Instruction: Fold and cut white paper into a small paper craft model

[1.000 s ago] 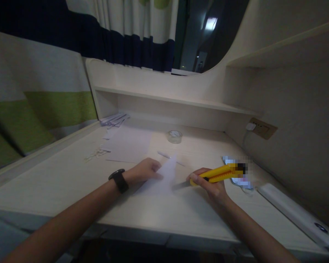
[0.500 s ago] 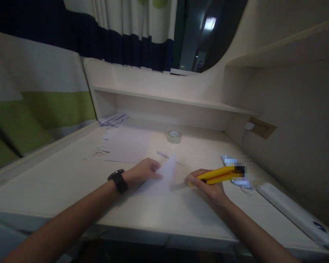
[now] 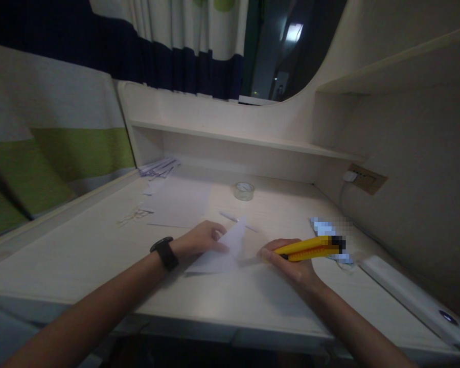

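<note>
My left hand (image 3: 201,239), with a black watch on its wrist, presses down on a folded white paper (image 3: 223,251) in the middle of the pale wooden desk (image 3: 80,255). To its right, my right hand (image 3: 289,260) grips a yellow utility knife (image 3: 310,248), its blade end pointing left at the paper's right edge. The knife lies almost level above the desk. The blade tip is too dark to make out.
A flat white sheet (image 3: 180,203), paper scraps (image 3: 132,215) and a paper stack (image 3: 159,167) lie at the back left. A tape roll (image 3: 244,190) stands behind the hands, a thin pen (image 3: 237,221) nearer. A blue-white wrapper (image 3: 331,236) and a white bar (image 3: 410,299) lie right. A wall socket (image 3: 366,178) is above.
My right hand has slid the knife a little left and lowered its rear end, so it lies flatter. The left hand and the paper have barely moved.
</note>
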### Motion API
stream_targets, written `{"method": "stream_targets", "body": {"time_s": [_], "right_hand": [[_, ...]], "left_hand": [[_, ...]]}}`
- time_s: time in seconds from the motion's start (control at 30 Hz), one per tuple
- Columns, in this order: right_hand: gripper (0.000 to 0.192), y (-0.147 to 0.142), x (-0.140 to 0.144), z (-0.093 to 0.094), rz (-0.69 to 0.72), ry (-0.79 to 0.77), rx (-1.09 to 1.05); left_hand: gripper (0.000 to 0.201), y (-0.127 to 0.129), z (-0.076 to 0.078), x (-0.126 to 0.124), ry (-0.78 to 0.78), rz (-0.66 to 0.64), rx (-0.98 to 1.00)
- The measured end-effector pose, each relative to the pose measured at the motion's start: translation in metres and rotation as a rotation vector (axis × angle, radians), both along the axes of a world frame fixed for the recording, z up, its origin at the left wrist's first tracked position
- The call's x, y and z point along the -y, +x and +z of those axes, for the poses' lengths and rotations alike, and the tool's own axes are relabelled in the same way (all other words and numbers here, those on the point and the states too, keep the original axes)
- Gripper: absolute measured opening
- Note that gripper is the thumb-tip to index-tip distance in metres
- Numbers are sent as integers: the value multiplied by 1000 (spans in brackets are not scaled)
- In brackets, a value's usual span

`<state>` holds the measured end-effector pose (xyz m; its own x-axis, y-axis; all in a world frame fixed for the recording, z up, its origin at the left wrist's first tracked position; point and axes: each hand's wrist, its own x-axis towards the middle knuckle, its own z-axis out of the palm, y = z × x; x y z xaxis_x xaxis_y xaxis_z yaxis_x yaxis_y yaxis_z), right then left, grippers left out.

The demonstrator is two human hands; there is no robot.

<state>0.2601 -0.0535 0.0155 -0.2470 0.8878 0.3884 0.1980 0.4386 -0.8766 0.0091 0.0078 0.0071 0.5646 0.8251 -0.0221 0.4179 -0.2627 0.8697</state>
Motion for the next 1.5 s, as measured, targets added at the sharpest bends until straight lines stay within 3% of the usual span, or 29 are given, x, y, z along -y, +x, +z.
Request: {"method": "stream_targets", "body": {"time_s": [0.13,0.47,0.63,1.5], "right_hand": [[16,1,0,1,5,-6,16],[11,1,4,2,27,58,31],[11,1,9,2,-46,105,61],[11,0,8,-2,-67,95,70]], "left_hand": [[53,1,0,4,-127,-30,53],[46,5,-5,4,-33,33,-19],[47,6,-6,4,-38,26,-35],[46,6,-5,3,-38,31,-36]]}}
